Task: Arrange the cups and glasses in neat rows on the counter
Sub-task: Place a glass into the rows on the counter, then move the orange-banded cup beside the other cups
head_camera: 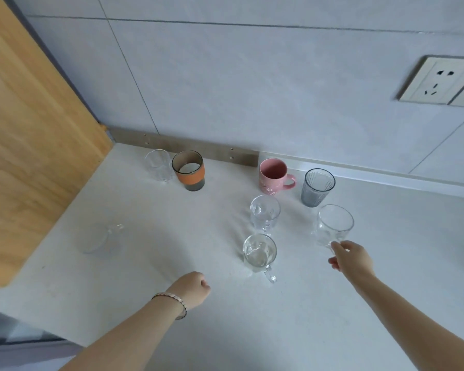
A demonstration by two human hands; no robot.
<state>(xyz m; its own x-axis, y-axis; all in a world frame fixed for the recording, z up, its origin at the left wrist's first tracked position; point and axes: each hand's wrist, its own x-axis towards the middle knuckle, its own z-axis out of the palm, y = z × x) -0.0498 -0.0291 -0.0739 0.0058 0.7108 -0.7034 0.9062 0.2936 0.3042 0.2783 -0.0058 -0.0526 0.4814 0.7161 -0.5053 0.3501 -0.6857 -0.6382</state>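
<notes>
My right hand (350, 259) pinches the base of a clear glass (334, 226) at right of centre, tilted, near the grey glass (317, 187) — a slip could knock it — while my left hand (192, 289) hangs clenched, empty, lower centre over the counter (145, 263).

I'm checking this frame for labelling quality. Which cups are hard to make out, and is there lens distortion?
Head view: the clear glass at far left nearly vanishes against the white counter; the tilted glass at the right hand looks slightly smeared; wide-angle bending curves the wall's tile lines.
</notes>
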